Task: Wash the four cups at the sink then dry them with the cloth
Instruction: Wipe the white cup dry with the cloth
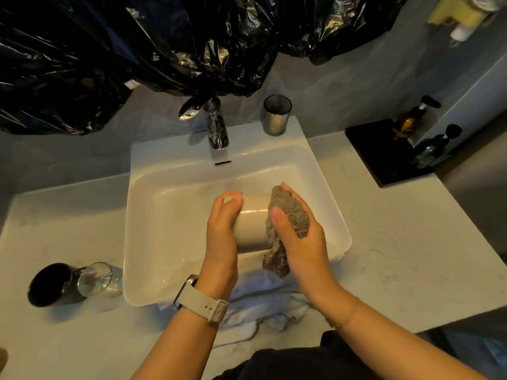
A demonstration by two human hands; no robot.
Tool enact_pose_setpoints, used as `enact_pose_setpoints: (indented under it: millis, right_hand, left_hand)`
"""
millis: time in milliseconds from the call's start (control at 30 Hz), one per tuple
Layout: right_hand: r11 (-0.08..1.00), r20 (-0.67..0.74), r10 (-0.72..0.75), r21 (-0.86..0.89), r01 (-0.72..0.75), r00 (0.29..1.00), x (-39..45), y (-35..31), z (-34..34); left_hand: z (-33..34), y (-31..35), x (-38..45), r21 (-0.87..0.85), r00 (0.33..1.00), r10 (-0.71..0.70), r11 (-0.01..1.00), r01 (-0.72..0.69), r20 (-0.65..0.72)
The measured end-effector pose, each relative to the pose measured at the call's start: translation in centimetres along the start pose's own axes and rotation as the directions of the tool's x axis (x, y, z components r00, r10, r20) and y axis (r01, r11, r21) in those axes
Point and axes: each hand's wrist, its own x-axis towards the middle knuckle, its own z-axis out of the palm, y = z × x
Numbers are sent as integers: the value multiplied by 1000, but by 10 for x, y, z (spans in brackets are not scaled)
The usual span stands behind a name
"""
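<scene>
While L hand [223,226] grips beige cup [253,223], R hand [299,237] clutches cloth [288,215].

Matt beige cup [253,223] smooth under my fingers [233,200], rough grey cloth [288,215], glossy white sink [170,165], shiny chrome faucet [216,127], crinkled glossy black plastic [109,50] upper left.

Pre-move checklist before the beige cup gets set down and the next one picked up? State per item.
1. Left hand grips beige cup securely: ok.
2. Grey cloth held in right hand against the cup: ok.
3. Cup fully dry: cannot tell.
4. Faucet off, no stream visible: ok.
5. Black cup and clear glass lie on their sides, touching, left of the sink: not ok if they should stand.
6. Metallic cup upright behind basin: ok.
</scene>
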Motion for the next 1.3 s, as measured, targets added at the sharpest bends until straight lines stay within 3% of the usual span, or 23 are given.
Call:
enact_pose_setpoints:
  millis: [133,267,467,667,767,900,1000,1133,1233,1300]
  right_hand:
    - [962,75,-204,-172,214,976,-18,22,-5]
    - [930,162,-245,-241,279,956,-26,28,-13]
    - [954,194,-168,-216,209,967,4,-2,-14]
    - [968,163,-79,-224,115,983,-18,2,-15]
    - [989,171,-53,-127,75,984,-20,-2,-9]
    - [998,279,29,-54,-14,960,8,-12,-11]
    - [980,379,176,19,-198,909,23,-15,-14]
    - [776,497,453,190,-602,740,40,-25,-14]
    - [710,459,582,115,-695,671,47,-29,-10]
    - [693,421,619,106,-714,663,44,-24,-8]
  left_hand:
    - [-11,-1,3,-231,966,-242,949,216,-90]
    - [-18,-5,3,-285,944,-318,916,282,-86]
    - [-7,-5,-9,-354,936,-351,872,338,28]
    - [-8,-5,-2,-315,935,-333,907,280,-126]
    - [-9,-10,-4,-255,955,-261,941,220,-140]
    - [-6,-16,-11,-57,989,-25,998,17,-146]
    - [-8,-10,-16,63,986,110,993,-103,-128]
    - [-14,-9,-17,307,923,384,882,-357,-30]
    - [-12,-19,-19,453,853,518,748,-484,56]
    - [-10,-24,-19,464,848,527,741,-485,45]
